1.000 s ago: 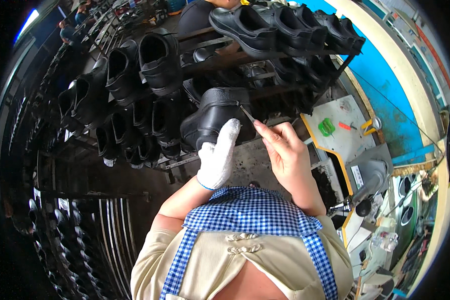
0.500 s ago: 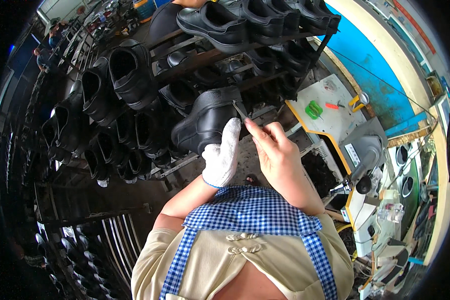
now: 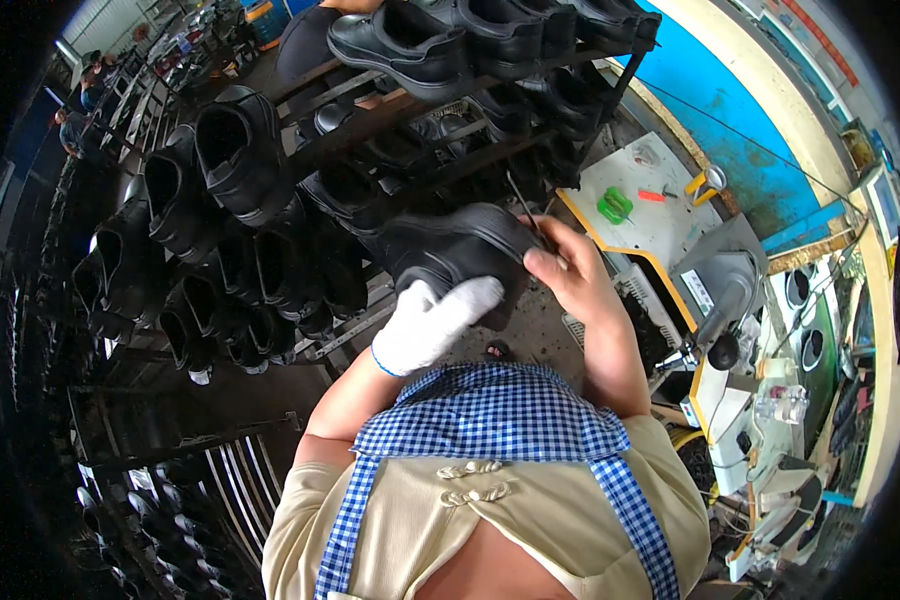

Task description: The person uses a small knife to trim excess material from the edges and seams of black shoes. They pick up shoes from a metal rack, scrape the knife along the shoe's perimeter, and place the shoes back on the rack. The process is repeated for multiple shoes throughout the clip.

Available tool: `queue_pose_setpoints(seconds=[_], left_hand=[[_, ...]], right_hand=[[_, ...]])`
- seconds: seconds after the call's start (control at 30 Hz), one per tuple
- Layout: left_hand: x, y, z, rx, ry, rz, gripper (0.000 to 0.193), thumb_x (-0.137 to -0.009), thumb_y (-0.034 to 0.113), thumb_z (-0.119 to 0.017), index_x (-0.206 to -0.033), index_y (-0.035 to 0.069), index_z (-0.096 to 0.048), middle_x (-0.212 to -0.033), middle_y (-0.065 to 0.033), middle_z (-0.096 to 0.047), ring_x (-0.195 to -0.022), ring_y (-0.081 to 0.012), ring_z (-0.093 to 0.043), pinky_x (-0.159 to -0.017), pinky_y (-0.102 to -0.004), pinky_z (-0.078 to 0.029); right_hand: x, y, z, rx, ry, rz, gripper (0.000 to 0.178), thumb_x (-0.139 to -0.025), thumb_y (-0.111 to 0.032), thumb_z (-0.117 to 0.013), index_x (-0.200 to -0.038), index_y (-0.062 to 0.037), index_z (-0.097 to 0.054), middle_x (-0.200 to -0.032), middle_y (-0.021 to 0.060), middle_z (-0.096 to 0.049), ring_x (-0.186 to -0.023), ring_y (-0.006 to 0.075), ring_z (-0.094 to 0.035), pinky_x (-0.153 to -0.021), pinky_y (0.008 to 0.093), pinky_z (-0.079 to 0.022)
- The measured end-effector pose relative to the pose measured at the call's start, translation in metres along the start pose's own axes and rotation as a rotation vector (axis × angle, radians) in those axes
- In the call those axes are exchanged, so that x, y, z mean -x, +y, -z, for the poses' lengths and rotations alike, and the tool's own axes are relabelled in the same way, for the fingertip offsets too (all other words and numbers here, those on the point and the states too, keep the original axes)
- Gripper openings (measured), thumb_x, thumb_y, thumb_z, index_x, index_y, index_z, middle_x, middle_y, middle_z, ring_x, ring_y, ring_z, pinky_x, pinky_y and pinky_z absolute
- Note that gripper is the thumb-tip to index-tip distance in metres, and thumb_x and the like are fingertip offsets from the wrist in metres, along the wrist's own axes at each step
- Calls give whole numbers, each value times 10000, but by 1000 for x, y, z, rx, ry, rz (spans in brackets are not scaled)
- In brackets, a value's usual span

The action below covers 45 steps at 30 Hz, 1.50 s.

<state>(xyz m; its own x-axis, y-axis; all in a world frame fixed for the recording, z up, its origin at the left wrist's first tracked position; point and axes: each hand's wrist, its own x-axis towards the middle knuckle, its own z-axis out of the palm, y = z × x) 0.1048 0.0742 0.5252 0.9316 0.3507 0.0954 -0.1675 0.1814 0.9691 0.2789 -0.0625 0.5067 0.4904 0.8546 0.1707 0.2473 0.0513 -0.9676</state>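
In front of my chest I hold a black shoe [image 3: 460,240], tilted on its side. My left hand [image 3: 435,320], in a white knitted glove, is closed round its near side, the thumb lying across the upper. Bare, my right hand [image 3: 570,268] is at the shoe's right end, thumb against the edge. A thin pointed metal tool [image 3: 516,193] sticks up from my right fingers; its exact kind cannot be made out. Part of the shoe is hidden behind the glove.
Ahead and left stands a metal rack [image 3: 370,118] with several black shoes on its tiers. To the right, a white worktable [image 3: 630,190] bears green scissors [image 3: 615,205] and a yellow tape roll [image 3: 705,185]. A grey machine [image 3: 720,290] and a crate [image 3: 635,290] are beside it.
The shoe has turned over and shifted to the right. My right hand has moved from the shoe's top to its right end, and the tool now points upward.
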Motion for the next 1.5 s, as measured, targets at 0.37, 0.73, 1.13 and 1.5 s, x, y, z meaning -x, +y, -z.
queue_pose_setpoints(seconds=[0.37,0.73,1.13,1.5], left_hand=[[13,-17,-9,-1075,-385,-398,360,-849,316,-673,-973,-22,-676,-878,-202,-657,-819,-340,-670,-730,-416,-549],[-6,7,33,-84,221,-244,858,-826,239,-811,-1488,9,-316,-1410,-156,-462,-1258,-266,-516,-1079,-387,-416],[-4,18,36,-1280,605,-896,535,-736,227,-821,-1216,85,-633,-1341,-209,-530,-1286,-445,-472,-1091,-582,-350],[-76,53,32,-1453,418,-922,500,-743,107,-721,-1230,40,-627,-1312,-183,-571,-1265,-394,-506,-1074,-514,-399]], right_hand=[[47,61,-25,-908,-62,-501,803,-896,-436,-690,-1487,-16,-345,-1425,194,-508,-1287,346,-533,-1104,433,-437],[30,87,-38,-87,-45,-8,470,-822,-82,-750,-1274,-68,-623,-1217,110,-657,-1202,268,-588,-1040,452,-459],[-120,31,-119,-985,-600,233,732,-924,-731,-407,-1246,-99,-586,-1081,114,-646,-989,185,-658,-826,328,-569],[-106,73,-126,-869,-336,111,386,-1011,-396,-492,-1152,-58,-615,-780,12,-645,-571,78,-520,-504,232,-362]])
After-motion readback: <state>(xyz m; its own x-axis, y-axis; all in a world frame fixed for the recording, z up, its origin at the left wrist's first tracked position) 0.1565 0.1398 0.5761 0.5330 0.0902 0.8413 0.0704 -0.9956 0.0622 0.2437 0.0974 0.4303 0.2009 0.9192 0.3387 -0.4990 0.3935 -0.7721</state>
